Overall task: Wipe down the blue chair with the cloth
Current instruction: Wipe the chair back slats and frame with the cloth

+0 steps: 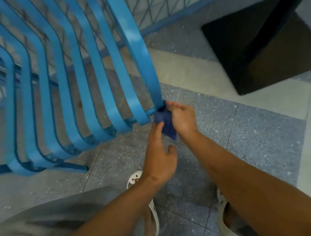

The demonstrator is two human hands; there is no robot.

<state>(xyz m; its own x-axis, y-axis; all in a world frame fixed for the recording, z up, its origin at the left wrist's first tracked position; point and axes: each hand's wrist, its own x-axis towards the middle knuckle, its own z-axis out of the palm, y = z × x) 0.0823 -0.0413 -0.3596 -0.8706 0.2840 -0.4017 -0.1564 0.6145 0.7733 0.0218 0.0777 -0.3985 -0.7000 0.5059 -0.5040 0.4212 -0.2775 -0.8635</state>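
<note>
Chair (77, 72) sits up-left of both hands; its slats run long from the far backrest down toward the hands, ending at the front edge. Left hand (160, 153) is half open, holding nothing firmly, fingertips touching the lower edge of the cloth (164, 121). Right hand (182, 117) is closed around the cloth, pressing it against the end of the nearest, rightmost slat. Right hand is nearer the chair; likely the next wipe follows that slat away from the hands.
</note>
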